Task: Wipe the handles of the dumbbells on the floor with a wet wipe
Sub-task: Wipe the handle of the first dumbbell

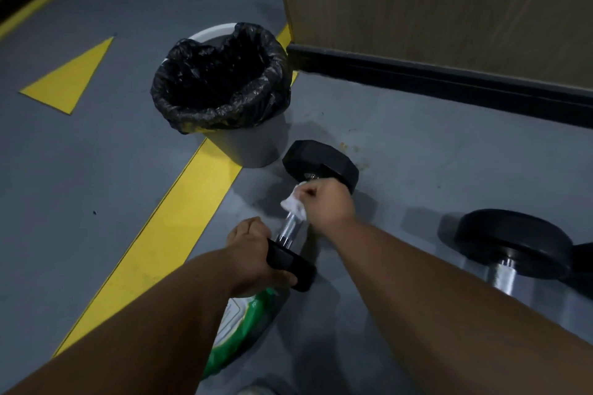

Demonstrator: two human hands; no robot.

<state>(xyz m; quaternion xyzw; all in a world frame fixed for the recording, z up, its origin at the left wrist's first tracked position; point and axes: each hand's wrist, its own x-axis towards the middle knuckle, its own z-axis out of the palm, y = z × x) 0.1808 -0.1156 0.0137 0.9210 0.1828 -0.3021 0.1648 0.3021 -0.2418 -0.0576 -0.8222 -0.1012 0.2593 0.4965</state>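
Note:
A black dumbbell (321, 163) with a chrome handle (288, 229) lies on the grey floor. My left hand (253, 253) grips its near black head (288, 263) and holds that end. My right hand (327, 199) is curled round the far part of the handle with a crumpled white wet wipe (293, 204) wrapped between fingers and metal. A second black dumbbell (513, 244) with a chrome handle lies to the right, partly cut off by my right forearm and the frame edge.
A grey bin (221, 86) lined with a black bag stands just beyond the dumbbell. A green and white wipes pack (247, 327) lies under my left forearm. A wooden panel with black skirting (449, 80) runs at the back right. Yellow lines (179, 224) cross the floor.

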